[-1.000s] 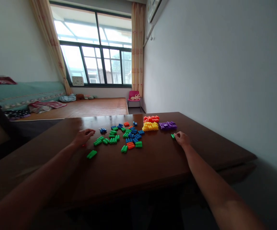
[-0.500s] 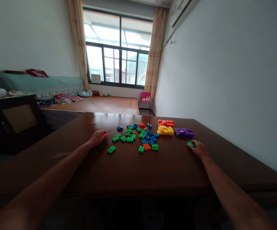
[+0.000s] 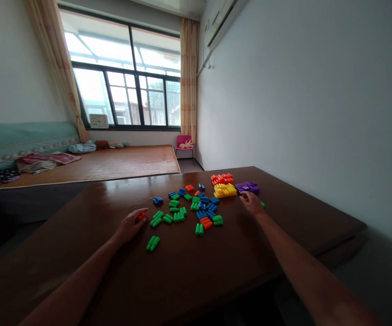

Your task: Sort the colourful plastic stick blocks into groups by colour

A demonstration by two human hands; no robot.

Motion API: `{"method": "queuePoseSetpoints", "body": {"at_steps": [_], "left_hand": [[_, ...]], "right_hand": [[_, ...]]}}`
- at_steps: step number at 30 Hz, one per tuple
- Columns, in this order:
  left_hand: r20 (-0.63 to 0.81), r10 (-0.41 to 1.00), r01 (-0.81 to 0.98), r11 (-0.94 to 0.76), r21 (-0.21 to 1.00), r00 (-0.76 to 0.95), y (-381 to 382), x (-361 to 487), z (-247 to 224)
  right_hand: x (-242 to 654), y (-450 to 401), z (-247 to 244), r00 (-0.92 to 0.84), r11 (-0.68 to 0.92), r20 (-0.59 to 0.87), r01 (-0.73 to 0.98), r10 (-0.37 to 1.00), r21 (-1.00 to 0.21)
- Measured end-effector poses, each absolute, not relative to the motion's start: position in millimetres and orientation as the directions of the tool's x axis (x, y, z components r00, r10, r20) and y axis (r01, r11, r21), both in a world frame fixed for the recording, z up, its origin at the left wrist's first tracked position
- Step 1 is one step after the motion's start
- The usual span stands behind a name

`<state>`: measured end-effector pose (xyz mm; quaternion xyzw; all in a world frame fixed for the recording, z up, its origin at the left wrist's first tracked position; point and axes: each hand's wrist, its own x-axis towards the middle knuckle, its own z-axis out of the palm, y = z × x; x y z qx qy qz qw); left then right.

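Observation:
My left hand (image 3: 131, 224) rests at the left of the scattered pieces, its fingers wrapped round an orange-red piece (image 3: 141, 216). My right hand (image 3: 250, 203) is over the table just in front of the purple pile (image 3: 248, 187); its fingertips are too small to read. A green piece (image 3: 263, 204) lies beside it, partly hidden by the wrist. Left of the purple pile are a yellow pile (image 3: 225, 190) and a red pile (image 3: 222, 179). Between my hands, green pieces (image 3: 179, 215), blue pieces (image 3: 207, 210) and orange pieces (image 3: 206, 222) lie scattered.
The dark brown table (image 3: 182, 276) has its right edge near the white wall. Beyond it stand a bed (image 3: 135, 160) with cloths on it and a pink chair (image 3: 184, 141). A square clock (image 3: 98, 121) sits by the window.
The view has turned to the right. My right hand has let go of the green piece, which lies on the table, and has moved left toward the purple pile. My left hand still holds the orange-red piece.

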<state>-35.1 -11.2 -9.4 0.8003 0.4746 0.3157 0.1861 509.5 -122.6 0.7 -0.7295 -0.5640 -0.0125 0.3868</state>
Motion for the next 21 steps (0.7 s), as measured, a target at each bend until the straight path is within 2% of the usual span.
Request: {"method": "queuePoseSetpoints", "body": {"at_steps": [4, 8, 13, 16, 21], "left_hand": [[0.288, 0.871, 0.65, -0.49, 0.581, 0.399, -15.1, -29.1, -2.5], [0.233, 0.846, 0.661, -0.523, 0.538, 0.48, -19.5, -17.3, 1.2], [0.166, 0.801, 0.691, -0.585, 0.424, 0.576, -52.2, 5.0, 8.6], [0.12, 0.833, 0.768, -0.546, 0.335, 0.539, -88.3, 8.4, 4.8], [0.158, 0.881, 0.855, -0.471, 0.217, 0.445, -138.4, 4.2, -8.9]], "right_hand": [[453.2, -113.8, 0.5, 0.13, 0.123, 0.386, 0.815, 0.913, -0.566], [429.8, -109.5, -5.8, 0.018, 0.202, 0.361, 0.802, 0.932, -0.563], [418.1, -91.6, 6.6, -0.109, 0.297, 0.372, 0.816, 0.922, -0.496], [412.1, -74.9, 16.9, -0.157, 0.327, 0.367, 0.822, 0.917, -0.466], [398.2, -32.9, 29.3, -0.218, 0.342, 0.325, 0.852, 0.92, -0.397]]}}
